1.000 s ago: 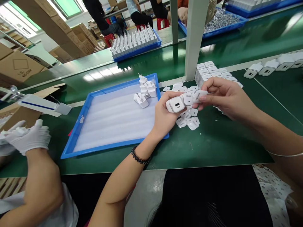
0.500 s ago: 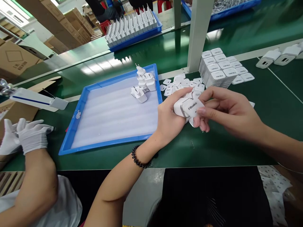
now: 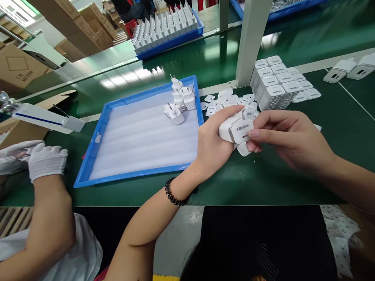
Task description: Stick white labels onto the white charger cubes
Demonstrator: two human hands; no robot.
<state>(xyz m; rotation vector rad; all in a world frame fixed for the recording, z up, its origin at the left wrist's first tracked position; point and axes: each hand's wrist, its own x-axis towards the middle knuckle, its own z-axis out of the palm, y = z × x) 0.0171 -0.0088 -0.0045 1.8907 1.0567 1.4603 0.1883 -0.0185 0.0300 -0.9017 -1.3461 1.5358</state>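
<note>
My left hand (image 3: 215,138) is closed around a white charger (image 3: 227,130). At the charger's end is a white cover plate (image 3: 242,128) marked "Fibaks", with a small slot near its lower edge. My right hand (image 3: 288,136) pinches this plate by its right edge between thumb and fingers; whether the plate is fully seated I cannot tell. Just behind it shows another white plate (image 3: 248,114), its support hidden by my hands. Loose cover plates (image 3: 227,99) lie scattered beyond, and tall stacks of plates (image 3: 274,88) stand to their right.
A blue-rimmed tray (image 3: 137,173) on the left holds several chargers with pins (image 3: 180,99). More chargers (image 3: 340,71) sit far right. A metal post (image 3: 253,43) rises behind. A co-worker's white-gloved hands (image 3: 48,160) work at far left beside a white fixture (image 3: 48,120).
The plate's face has turned a little more toward me, against the charger's end. Both my hands stay together, nearly in place. The co-worker's gloved hands have shifted.
</note>
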